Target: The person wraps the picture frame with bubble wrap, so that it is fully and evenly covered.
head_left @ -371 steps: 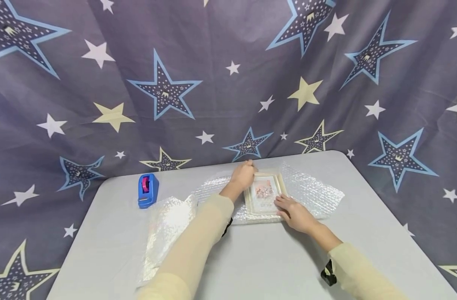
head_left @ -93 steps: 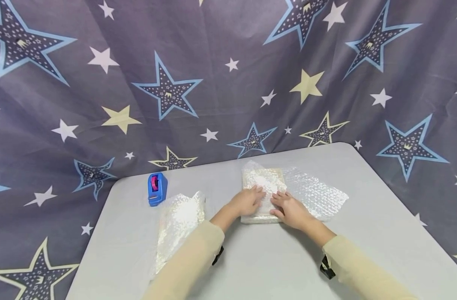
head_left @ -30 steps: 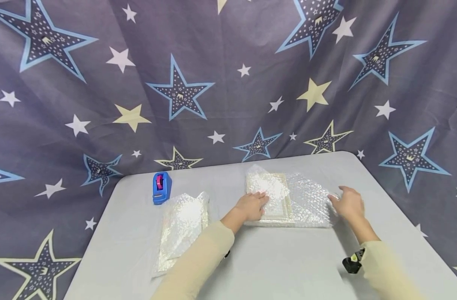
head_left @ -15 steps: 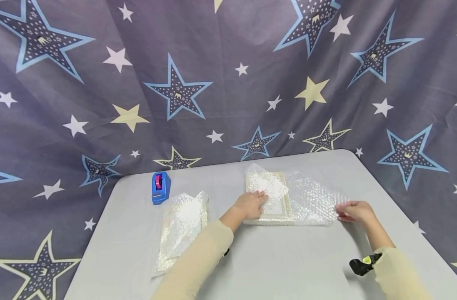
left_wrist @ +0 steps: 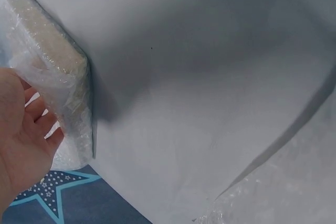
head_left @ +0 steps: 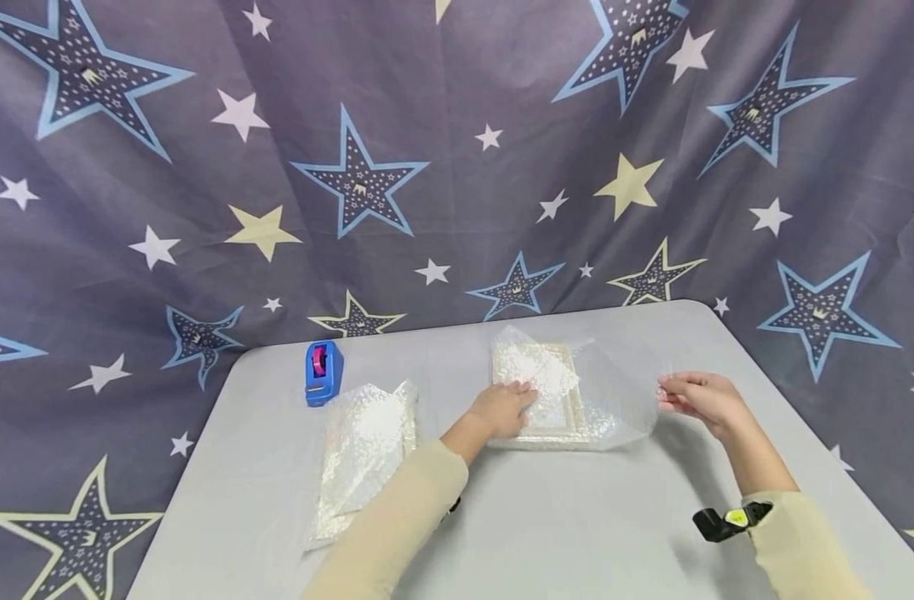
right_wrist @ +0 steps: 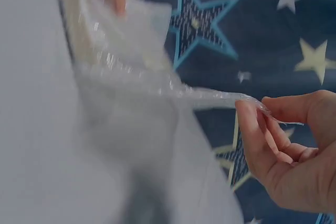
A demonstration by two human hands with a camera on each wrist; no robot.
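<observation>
A cream picture frame [head_left: 575,396] lies on the table, with bubble wrap folded over its front. My left hand [head_left: 501,409] rests on the wrapped frame, its fingers extended across the left part. In the left wrist view that hand [left_wrist: 26,135] touches the wrapped side with loosely bent fingers. To the right of the frame, my right hand [head_left: 702,398] pinches the free end of the bubble wrap [head_left: 625,404], lifted off the table. The right wrist view shows thumb and fingers of the right hand [right_wrist: 294,150] holding the thin edge of the bubble wrap [right_wrist: 210,98].
A second flat bubble-wrapped package [head_left: 362,458] lies at the left of the grey-white table [head_left: 561,525]. Behind it stands a blue tape dispenser [head_left: 324,373] with a pink core. A star-patterned curtain [head_left: 457,208] hangs along the table's back edge.
The left flap of bubble wrap was folded over the frame earlier. Since then my right hand moved right, took the wrap's right end and raised it slightly leftward. The left hand stays put lately.
</observation>
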